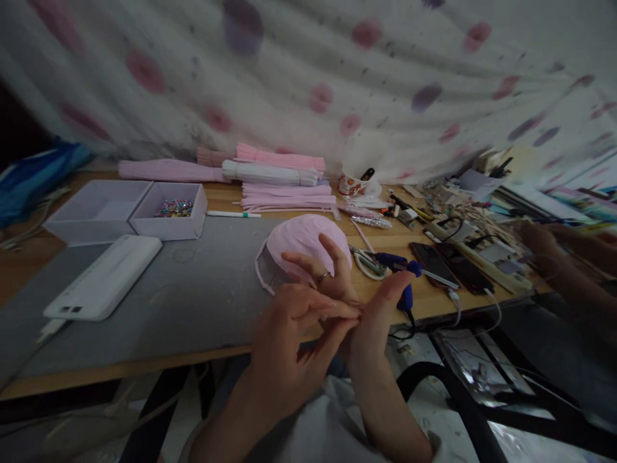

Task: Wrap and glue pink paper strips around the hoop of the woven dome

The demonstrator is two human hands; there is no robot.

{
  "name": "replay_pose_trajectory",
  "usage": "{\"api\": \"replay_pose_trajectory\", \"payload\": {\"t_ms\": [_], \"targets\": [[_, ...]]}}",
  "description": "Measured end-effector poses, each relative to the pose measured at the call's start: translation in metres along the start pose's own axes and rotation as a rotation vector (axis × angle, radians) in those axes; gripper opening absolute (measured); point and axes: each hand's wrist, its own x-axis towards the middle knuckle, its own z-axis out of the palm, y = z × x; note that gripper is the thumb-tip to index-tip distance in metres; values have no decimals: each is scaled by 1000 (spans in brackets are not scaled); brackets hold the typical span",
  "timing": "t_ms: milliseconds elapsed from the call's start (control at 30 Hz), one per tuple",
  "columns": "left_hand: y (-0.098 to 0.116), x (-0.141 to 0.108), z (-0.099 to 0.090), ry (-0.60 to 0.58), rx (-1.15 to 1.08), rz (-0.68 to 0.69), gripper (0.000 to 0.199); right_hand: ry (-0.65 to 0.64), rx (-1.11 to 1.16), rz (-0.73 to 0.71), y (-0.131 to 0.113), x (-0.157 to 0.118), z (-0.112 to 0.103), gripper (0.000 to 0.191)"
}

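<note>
My left hand [295, 344] is closed in a pinch, with its fingertips against the palm of my right hand. Anything between those fingertips is too small or hidden to make out. My right hand [359, 308] is turned palm up with fingers apart, and a ring sits on one finger. Just behind the hands lies a rounded pink bundle [308, 233], like a ball of wound strip, with a loose strand looping out at its left. Near my right thumb are a blue glue gun [394, 260] and scissors [370, 265] with pale handles.
Bundles of pink and white pipe cleaners [284, 173] lie at the back. A white box of small beads [174, 209] and a white power bank [103, 276] are left. Two phones [450, 265] are charging at right. Another person's hands [542, 244] work at far right amid clutter.
</note>
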Motion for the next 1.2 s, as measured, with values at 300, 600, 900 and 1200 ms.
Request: {"api": "replay_pose_trajectory", "payload": {"t_ms": [300,600,900,1200], "targets": [[-4,-1,-3,-107,48,24,18,-9,27,-1,7,2,-5,77],[-6,-2,1,-78,15,33,26,5,5,-36,7,3,-8,76],[0,-2,-3,-3,-36,23,33,-25,13,-34,6,1,-6,78],[-3,-9,2,-44,-78,52,31,-41,-36,-64,3,1,-2,80]]}}
